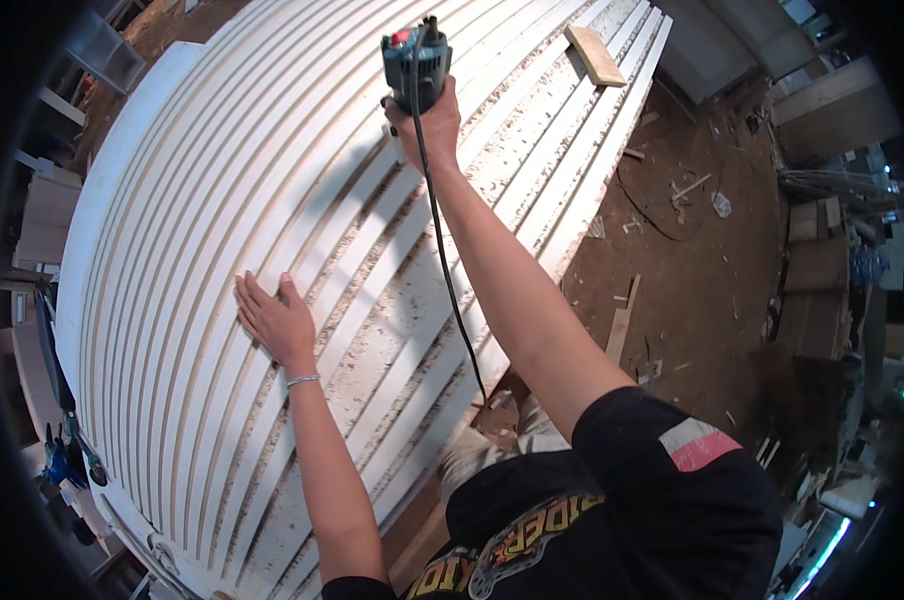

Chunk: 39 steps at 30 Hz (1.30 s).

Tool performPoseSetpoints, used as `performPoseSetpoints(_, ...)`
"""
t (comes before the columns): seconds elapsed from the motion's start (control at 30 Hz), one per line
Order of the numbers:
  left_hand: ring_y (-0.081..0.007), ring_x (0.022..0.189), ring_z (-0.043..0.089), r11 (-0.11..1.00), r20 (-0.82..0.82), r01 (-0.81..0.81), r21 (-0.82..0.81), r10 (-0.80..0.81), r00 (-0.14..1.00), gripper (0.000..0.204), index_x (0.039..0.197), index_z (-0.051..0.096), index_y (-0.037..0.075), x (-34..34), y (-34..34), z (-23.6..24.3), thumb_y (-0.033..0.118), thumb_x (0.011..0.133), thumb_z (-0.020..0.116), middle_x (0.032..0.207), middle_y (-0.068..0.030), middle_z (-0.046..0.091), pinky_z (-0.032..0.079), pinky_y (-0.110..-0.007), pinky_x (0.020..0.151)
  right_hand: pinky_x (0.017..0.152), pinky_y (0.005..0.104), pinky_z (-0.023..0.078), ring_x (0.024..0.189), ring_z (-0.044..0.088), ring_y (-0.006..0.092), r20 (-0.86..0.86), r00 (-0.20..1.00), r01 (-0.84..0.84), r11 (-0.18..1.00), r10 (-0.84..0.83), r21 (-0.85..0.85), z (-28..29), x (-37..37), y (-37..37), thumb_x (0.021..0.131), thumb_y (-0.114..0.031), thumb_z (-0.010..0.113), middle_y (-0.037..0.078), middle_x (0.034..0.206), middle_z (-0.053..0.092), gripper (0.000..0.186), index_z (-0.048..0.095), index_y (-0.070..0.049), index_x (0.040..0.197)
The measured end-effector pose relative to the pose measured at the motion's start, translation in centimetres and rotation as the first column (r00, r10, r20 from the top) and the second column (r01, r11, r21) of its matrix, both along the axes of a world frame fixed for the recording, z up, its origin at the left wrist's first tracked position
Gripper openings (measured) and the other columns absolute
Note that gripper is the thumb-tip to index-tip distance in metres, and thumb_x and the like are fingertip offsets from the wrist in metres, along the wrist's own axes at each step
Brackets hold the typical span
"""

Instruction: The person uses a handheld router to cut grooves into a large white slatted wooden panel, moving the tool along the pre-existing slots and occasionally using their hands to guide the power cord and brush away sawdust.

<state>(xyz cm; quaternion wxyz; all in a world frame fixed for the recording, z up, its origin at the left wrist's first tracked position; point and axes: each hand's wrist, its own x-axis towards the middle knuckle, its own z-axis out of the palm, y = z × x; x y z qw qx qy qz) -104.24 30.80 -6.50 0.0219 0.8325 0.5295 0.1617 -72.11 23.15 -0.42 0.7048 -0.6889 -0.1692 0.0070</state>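
The left hand [277,320] lies flat on a big white grooved board [187,262], and ahead of it the right hand [434,126] is wrapped around a blue-green-and-black power tool [412,72].

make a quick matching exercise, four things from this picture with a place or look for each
1. left hand
2. corded power tool
3. wooden block
4. bracelet

A. near the right edge of the grooved white board
B. thin and silvery
C. palm down, fingers extended
D. held in the right hand

Pairs: 1-C, 2-D, 3-A, 4-B
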Motion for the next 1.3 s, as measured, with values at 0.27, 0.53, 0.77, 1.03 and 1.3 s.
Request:
performPoseSetpoints(0.27, -0.0324, 0.153, 0.035, 1.0, -0.003, -0.015, 0.002, 0.016, 1.0, 0.06, 0.153, 0.046, 0.005, 0.6, -0.2, 0.7, 0.043, 0.107, 0.054, 0.163, -0.0153, 0.04, 0.026, -0.05, 0.127, 0.083, 0.044, 0.056, 0.093, 0.071, 0.0297, 0.064, 0.998, -0.004, 0.997, 0.009, -0.073, -2.3, 10.1, -0.6, 0.076, -0.025, 0.084, 0.017, 0.103, 0.068, 0.058, 0.049, -0.005, 0.118)
performPoseSetpoints(0.53, -0.0362, 0.148, 0.042, 0.999, 0.021, 0.019, 0.044, -0.02, 1.0, 0.051, 0.149, 0.05, 0.004, 0.9, -0.1, 0.6, 0.033, 0.108, 0.056, 0.16, -0.0175, 0.045, 0.034, -0.052, 0.122, 0.083, 0.0448, 0.057, 0.092, 0.071, 0.0306, 0.153, 0.988, 0.051, 0.992, -0.033, -0.116, -2.3, 18.5, -1.8, 0.078, -0.026, 0.083, 0.018, 0.103, 0.069, 0.058, 0.049, -0.005, 0.12)
performPoseSetpoints(0.77, -0.0394, 0.146, 0.044, 0.999, 0.08, 0.032, 0.023, -0.034, 0.996, 0.046, 0.147, 0.052, 0.0, 2.0, 0.0, 1.1, 0.024, 0.107, 0.057, 0.158, -0.0219, 0.046, 0.036, -0.051, 0.12, 0.082, 0.0437, 0.056, 0.094, 0.07, 0.0292, 0.113, 0.994, 0.022, 0.998, -0.016, -0.056, -0.9, 26.4, -2.8, 0.075, -0.024, 0.084, 0.017, 0.106, 0.066, 0.057, 0.052, -0.003, 0.118)
performPoseSetpoints(1.03, -0.038, 0.151, 0.039, 0.998, 0.09, -0.01, -0.06, 0.016, 0.996, 0.05, 0.15, 0.048, -0.005, 0.6, 0.2, 0.7, 0.026, 0.112, 0.045, 0.161, -0.0237, 0.043, 0.03, -0.049, 0.125, 0.081, 0.0391, 0.055, 0.089, 0.069, 0.0256, 0.066, 0.998, 0.002, 0.999, 0.001, -0.045, 0.1, 34.2, -3.8, 0.08, -0.021, 0.081, 0.012, 0.098, 0.068, 0.051, 0.051, -0.005, 0.118)
performPoseSetpoints(1.3, -0.0429, 0.149, 0.038, 0.989, -0.157, -0.116, 0.097, 0.13, 0.979, 0.049, 0.149, 0.049, -0.003, -0.6, 0.5, -0.2, 0.028, 0.112, 0.042, 0.155, -0.0251, 0.048, 0.03, -0.053, 0.124, 0.081, 0.0363, 0.055, 0.087, 0.067, 0.0203, 0.089, 0.995, 0.042, 0.999, -0.04, -0.024, -1.7, 45.6, -4.7, 0.079, -0.016, 0.081, 0.008, 0.095, 0.066, 0.053, 0.051, -0.006, 0.121)
